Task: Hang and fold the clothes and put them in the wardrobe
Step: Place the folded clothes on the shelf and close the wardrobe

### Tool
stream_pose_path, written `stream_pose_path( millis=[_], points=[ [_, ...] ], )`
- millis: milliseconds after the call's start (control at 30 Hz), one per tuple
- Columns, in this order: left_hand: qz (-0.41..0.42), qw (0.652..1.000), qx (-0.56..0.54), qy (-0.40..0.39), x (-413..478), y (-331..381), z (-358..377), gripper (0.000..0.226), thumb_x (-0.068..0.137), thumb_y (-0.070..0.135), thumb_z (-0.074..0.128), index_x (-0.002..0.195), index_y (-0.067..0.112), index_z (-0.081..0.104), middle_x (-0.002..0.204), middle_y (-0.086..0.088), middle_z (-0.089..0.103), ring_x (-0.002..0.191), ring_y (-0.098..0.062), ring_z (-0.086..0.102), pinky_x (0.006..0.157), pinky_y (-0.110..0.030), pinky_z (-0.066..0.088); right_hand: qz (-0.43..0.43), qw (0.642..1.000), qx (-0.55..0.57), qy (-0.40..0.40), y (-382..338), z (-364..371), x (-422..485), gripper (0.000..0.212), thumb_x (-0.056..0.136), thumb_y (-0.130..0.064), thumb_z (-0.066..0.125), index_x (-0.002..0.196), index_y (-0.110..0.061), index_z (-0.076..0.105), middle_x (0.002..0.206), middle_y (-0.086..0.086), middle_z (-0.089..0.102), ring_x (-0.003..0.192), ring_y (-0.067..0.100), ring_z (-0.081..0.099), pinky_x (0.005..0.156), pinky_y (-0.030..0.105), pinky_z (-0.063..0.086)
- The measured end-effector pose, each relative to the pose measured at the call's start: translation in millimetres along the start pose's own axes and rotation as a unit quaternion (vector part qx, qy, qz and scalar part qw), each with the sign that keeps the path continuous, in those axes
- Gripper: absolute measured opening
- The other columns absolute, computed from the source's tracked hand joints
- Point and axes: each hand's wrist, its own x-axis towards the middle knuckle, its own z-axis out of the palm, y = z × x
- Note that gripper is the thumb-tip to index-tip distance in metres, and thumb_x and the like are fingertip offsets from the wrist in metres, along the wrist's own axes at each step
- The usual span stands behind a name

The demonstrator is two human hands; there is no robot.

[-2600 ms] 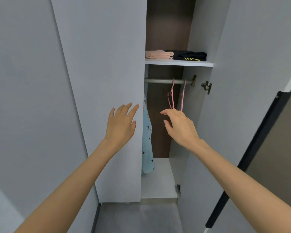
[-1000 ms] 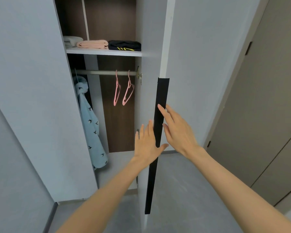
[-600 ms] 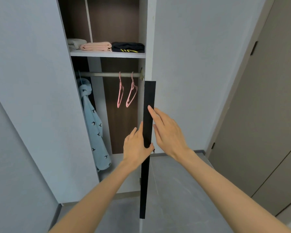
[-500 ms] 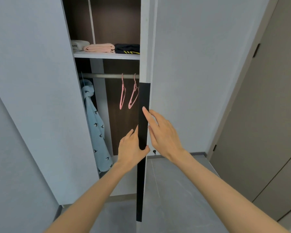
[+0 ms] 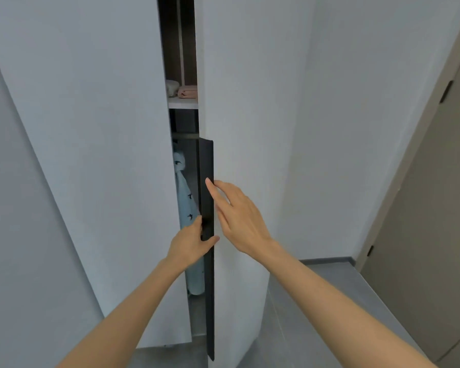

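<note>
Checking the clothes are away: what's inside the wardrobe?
Through the gap: a folded pink cloth and a pale cloth on the shelf, a light blue garment hanging below. The doors hide everything else.

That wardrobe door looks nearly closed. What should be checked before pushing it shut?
1. Left hand out of the gap: not ok, its fingers curl behind the black handle strip, thumb in front.
2. Right hand placed to push: ok, straight fingers rest on the strip's front.
3. Blue garment clear of the door edge: cannot tell, it hangs just behind the gap.
4. Folded clothes set back on the shelf: ok.
</note>
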Motion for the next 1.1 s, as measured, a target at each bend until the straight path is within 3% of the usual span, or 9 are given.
stream_pose_path(
  millis=[67, 167, 300, 400, 500, 633, 800, 967, 1100],
  points=[
    [0.012, 1.000, -0.002, -0.009, 14, -23, -14, 0.053, 0.087, 0.050, 0.057, 0.124, 0.014, 0.043, 0.108, -0.008, 0.064, 0.092, -0.022, 0.062, 0.080, -0.039, 0.052, 0.015, 1.000, -0.024, 0.002, -9, 22, 24, 0.054, 0.092, -0.009, 0.052, 0.145, -0.009, 0.038, 0.140, 0.011, 0.049, 0.129, 0.030, 0.047, 0.085, 0.037, 0.055],
    [0.023, 0.998, 0.050, -0.004, 35, -51, -30, 0.054, 0.089, 0.051, 0.053, 0.127, 0.014, 0.043, 0.111, -0.005, 0.062, 0.093, -0.022, 0.061, 0.076, -0.037, 0.051, 0.050, 0.999, -0.009, -0.009, -23, 52, 51, 0.054, 0.100, -0.012, 0.042, 0.150, -0.013, 0.024, 0.157, 0.007, 0.022, 0.143, 0.024, 0.025, 0.094, 0.027, 0.046],
    [0.048, 0.987, 0.125, 0.091, 59, -75, -41, 0.065, 0.082, 0.057, 0.058, 0.133, 0.021, 0.042, 0.129, -0.003, 0.051, 0.118, -0.021, 0.045, 0.091, -0.034, 0.036, 0.058, 0.998, 0.003, -0.031, -26, 80, 76, 0.056, 0.103, -0.014, 0.032, 0.152, -0.019, 0.005, 0.160, -0.001, -0.006, 0.146, 0.013, 0.003, 0.086, 0.017, 0.042],
    [0.014, 0.982, 0.096, 0.163, 72, -91, -43, 0.104, 0.070, 0.061, 0.069, 0.150, 0.023, 0.014, 0.153, -0.007, 0.017, 0.142, -0.022, 0.012, 0.115, -0.044, 0.004, 0.047, 0.997, 0.018, -0.054, -19, 93, 89, 0.060, 0.103, -0.015, 0.030, 0.149, -0.027, -0.006, 0.157, -0.009, -0.012, 0.145, 0.007, -0.001, 0.082, 0.015, 0.043],
    [-0.022, 0.980, 0.094, 0.173, 87, -106, -42, 0.128, 0.065, 0.067, 0.069, 0.146, 0.024, -0.020, 0.157, -0.003, -0.017, 0.143, -0.020, -0.021, 0.107, -0.053, -0.019, 0.042, 0.997, 0.017, -0.070, -8, 105, 102, 0.063, 0.103, -0.014, 0.030, 0.147, -0.032, -0.012, 0.157, -0.014, -0.012, 0.146, 0.006, 0.000, 0.081, 0.020, 0.050],
    [-0.009, 0.976, 0.126, 0.177, 114, -121, -44, 0.129, 0.065, 0.069, 0.066, 0.145, 0.021, -0.022, 0.154, -0.003, -0.026, 0.141, -0.020, -0.027, 0.106, -0.058, -0.019, 0.047, 0.997, 0.002, -0.065, 7, 130, 120, 0.067, 0.102, -0.010, 0.034, 0.151, -0.030, -0.005, 0.159, -0.012, -0.008, 0.147, 0.008, 0.003, 0.093, 0.026, 0.048],
    [0.004, 0.967, 0.161, 0.196, 148, -143, -40, 0.124, 0.066, 0.072, 0.061, 0.149, 0.016, -0.013, 0.157, -0.008, -0.013, 0.144, -0.024, -0.015, 0.107, -0.061, -0.010, 0.052, 0.997, -0.019, -0.059, 29, 165, 141, 0.069, 0.098, -0.003, 0.038, 0.153, -0.024, 0.002, 0.161, -0.005, -0.001, 0.148, 0.013, 0.006, 0.115, 0.035, 0.030],
    [0.013, 0.959, 0.198, 0.201, 177, -158, -31, 0.105, 0.078, 0.076, 0.030, 0.150, 0.009, -0.008, 0.157, -0.016, -0.003, 0.145, -0.032, -0.003, 0.107, -0.067, 0.004, 0.051, 0.996, -0.068, -0.032, 48, 190, 157, 0.073, 0.089, 0.000, 0.054, 0.152, -0.015, 0.019, 0.159, 0.001, 0.017, 0.145, 0.016, 0.020, 0.114, 0.032, 0.029],
    [0.005, 0.955, 0.204, 0.216, 193, -164, -25, 0.103, 0.080, 0.074, 0.032, 0.150, 0.009, -0.005, 0.156, -0.021, -0.001, 0.145, -0.036, 0.000, 0.108, -0.067, 0.005, 0.049, 0.996, -0.075, -0.019, 57, 202, 169, 0.074, 0.085, -0.001, 0.061, 0.150, -0.013, 0.027, 0.156, 0.003, 0.026, 0.142, 0.016, 0.028, 0.110, 0.031, 0.032]
  ],
)
